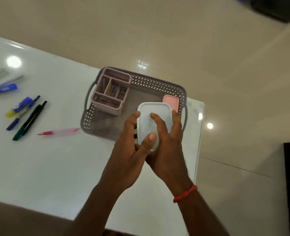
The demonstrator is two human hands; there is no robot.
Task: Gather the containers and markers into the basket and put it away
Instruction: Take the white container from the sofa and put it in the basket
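A grey lattice basket (157, 82) holds a pink divided organizer (111, 92) and a pink lidded box (171, 101). A white lidded container (155, 120) is above it. Markers (24, 113) lie scattered to the left.

A glossy white table (47, 167) reflects ceiling lights above a beige tiled floor (226, 65); dark furniture, possibly a cabinet (277, 7), sits at the top right corner.

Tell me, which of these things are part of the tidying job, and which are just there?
Part of the job: grey basket, pink divided organiser, pink container, white lidded container held by left hand and right hand, markers and pens on the table.

Just there: dark object on the floor, red wrist thread.
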